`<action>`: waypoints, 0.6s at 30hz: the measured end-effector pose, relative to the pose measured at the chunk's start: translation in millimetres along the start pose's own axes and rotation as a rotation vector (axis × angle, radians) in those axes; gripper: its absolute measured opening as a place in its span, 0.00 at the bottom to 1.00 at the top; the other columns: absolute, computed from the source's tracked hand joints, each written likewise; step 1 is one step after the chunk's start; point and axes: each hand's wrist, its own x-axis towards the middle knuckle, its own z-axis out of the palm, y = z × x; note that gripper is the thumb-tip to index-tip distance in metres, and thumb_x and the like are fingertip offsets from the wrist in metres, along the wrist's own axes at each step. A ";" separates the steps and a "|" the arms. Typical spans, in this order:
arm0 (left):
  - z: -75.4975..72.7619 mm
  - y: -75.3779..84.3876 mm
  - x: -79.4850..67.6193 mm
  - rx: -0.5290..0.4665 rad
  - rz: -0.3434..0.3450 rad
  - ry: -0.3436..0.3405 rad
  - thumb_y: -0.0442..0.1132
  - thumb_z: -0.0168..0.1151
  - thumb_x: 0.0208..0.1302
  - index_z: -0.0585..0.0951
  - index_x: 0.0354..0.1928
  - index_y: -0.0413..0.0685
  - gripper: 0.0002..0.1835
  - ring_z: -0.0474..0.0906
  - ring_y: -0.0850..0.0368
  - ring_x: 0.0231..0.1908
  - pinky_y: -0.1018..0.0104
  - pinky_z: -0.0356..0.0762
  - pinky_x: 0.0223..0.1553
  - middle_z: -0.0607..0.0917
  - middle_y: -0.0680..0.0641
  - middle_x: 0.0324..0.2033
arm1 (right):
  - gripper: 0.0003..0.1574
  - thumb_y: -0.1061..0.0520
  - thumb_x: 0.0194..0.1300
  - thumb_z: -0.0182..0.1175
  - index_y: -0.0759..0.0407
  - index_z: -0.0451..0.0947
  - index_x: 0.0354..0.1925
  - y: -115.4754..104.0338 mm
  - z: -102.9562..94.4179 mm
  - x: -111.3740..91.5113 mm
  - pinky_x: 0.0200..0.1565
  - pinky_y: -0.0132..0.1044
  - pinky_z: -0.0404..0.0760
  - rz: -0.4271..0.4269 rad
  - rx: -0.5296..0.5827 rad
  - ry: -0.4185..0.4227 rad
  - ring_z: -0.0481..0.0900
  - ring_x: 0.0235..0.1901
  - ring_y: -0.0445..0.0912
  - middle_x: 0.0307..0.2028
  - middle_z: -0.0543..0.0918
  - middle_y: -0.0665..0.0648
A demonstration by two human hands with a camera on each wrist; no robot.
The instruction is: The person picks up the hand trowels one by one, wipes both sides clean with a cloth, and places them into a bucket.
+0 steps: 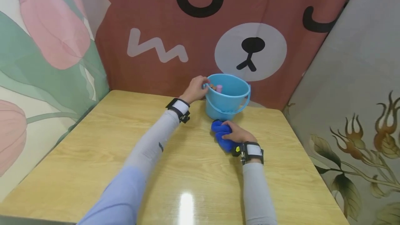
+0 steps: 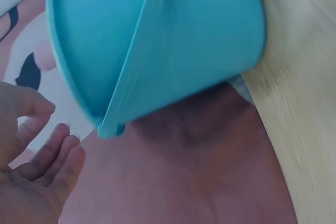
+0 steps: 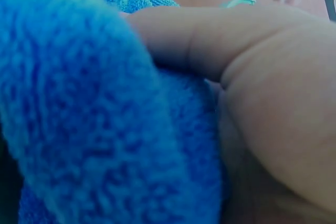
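Observation:
A light blue bucket stands upright near the table's back edge, its handle hanging down the front. Beside its left rim is my left hand; in the left wrist view that hand has loosely bent fingers with nothing between them, a small gap away from the bucket. Inside the bucket, a pink cylinder-like piece and small brown pieces show near the left wall. My right hand grips a bunched blue fluffy cloth just in front of the bucket. Plush looped texture fills the right wrist view, where the thumb presses the cloth.
The light wooden table reaches under both arms. Right behind the bucket hangs a brown bear-print curtain. Floral-patterned hangings close in the left side and the right side.

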 end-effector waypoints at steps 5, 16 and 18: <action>-21.0 -1.2 -41.0 0.096 0.022 0.010 0.36 0.63 0.70 0.82 0.55 0.38 0.15 0.79 0.47 0.52 0.54 0.78 0.55 0.84 0.40 0.50 | 0.36 0.46 0.72 0.62 0.51 0.63 0.71 8.9 -8.6 -12.1 0.64 0.67 0.67 0.093 -0.029 0.023 0.64 0.68 0.66 0.71 0.63 0.67; -48.6 -31.3 -159.9 0.342 -0.240 -0.087 0.61 0.56 0.70 0.69 0.72 0.38 0.40 0.55 0.31 0.74 0.34 0.51 0.73 0.64 0.31 0.73 | 0.49 0.37 0.75 0.53 0.64 0.52 0.78 -34.6 -1.6 -36.6 0.67 0.75 0.51 -0.117 -0.111 0.340 0.49 0.72 0.74 0.74 0.54 0.75; -47.9 -37.3 -172.3 0.356 -0.298 -0.113 0.65 0.55 0.69 0.63 0.76 0.41 0.44 0.47 0.28 0.76 0.29 0.42 0.72 0.58 0.30 0.76 | 0.52 0.34 0.75 0.52 0.62 0.48 0.79 -46.2 15.3 -25.7 0.69 0.73 0.46 -0.149 -0.125 0.352 0.46 0.74 0.73 0.75 0.51 0.74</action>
